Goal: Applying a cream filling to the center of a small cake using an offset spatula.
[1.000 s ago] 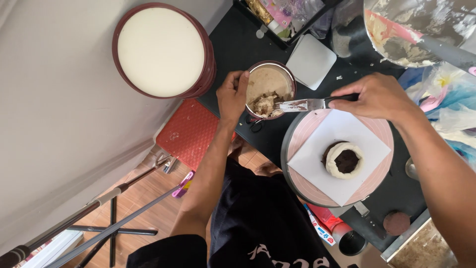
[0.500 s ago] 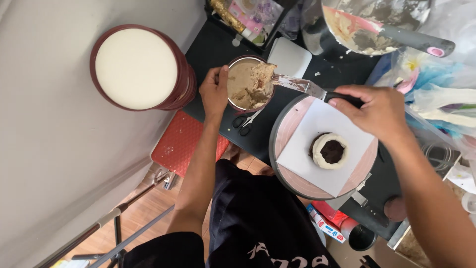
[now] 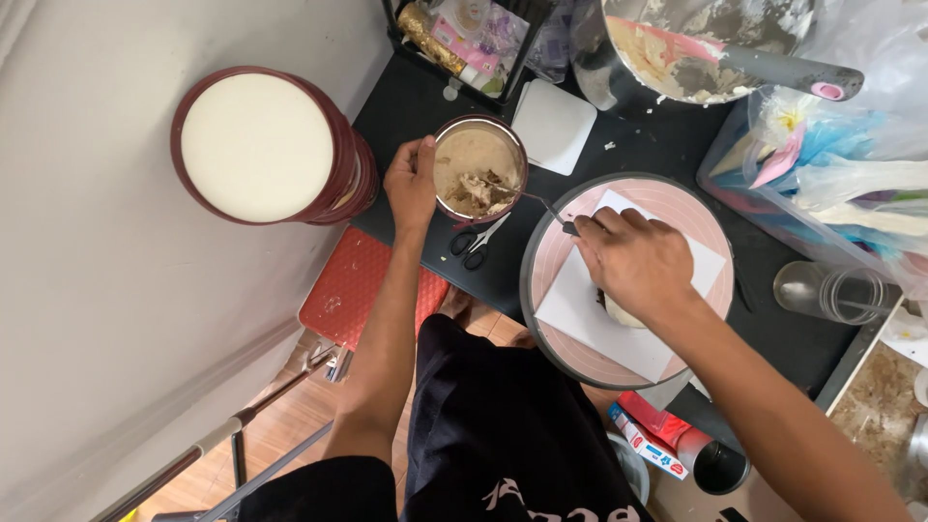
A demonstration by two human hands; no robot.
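My left hand point(image 3: 410, 184) grips the side of a small metal bowl point(image 3: 478, 170) with beige cream in it, on a black table. My right hand point(image 3: 633, 259) holds a palette knife point(image 3: 544, 206) by its black handle; the blade tip dips into the cream in the bowl. That hand hovers over a pink turntable point(image 3: 677, 198) with a white paper square point(image 3: 590, 309) on it. A small round cake point(image 3: 619, 311) on the paper is mostly hidden under my hand.
Black scissors point(image 3: 476, 244) lie next to the bowl. A large mixing bowl point(image 3: 696, 48) with cream and a spatula stands at the back, a white square point(image 3: 553, 126) beside it. A stack of round maroon-rimmed boards point(image 3: 266, 145) sits left. A clear bin point(image 3: 831, 174) and glass point(image 3: 822, 290) are right.
My right hand has slid down over the cake, hiding it, and the knife tip now points into the cream. The view has shifted; my left hand still holds the bowl.
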